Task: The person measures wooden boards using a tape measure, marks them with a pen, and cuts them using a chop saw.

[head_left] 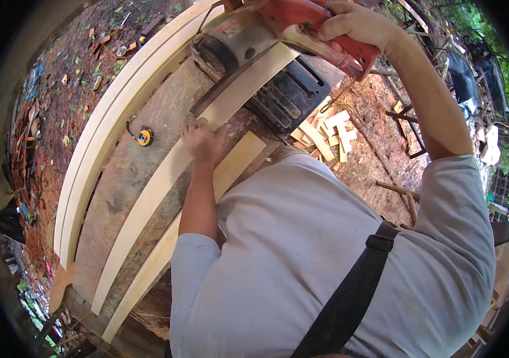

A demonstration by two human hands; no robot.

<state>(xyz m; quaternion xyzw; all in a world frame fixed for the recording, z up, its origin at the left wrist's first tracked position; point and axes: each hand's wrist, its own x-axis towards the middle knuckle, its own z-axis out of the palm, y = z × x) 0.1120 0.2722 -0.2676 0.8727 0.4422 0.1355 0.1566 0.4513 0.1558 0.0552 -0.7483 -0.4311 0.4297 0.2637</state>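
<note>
A long pale wooden board [147, 209] lies on the bench and runs up against the fence of a miter saw [230, 45]. My left hand [205, 140] is closed over this board just before the saw's black base [290, 95]. Up at the top, my right hand [356, 27] is wrapped round the red saw handle [359, 53]. The saw blade is hidden from this angle. Nearer my body a second wooden board [239, 156] lies partly beneath my left forearm.
Long boards [87, 179] are stacked along the bench's far edge. A yellow and black tape measure [144, 137] sits on the dusty bench top [117, 173]. Short wood offcuts [332, 134] lie heaped on the ground beyond the saw. Metal frames [412, 122] stand at the right.
</note>
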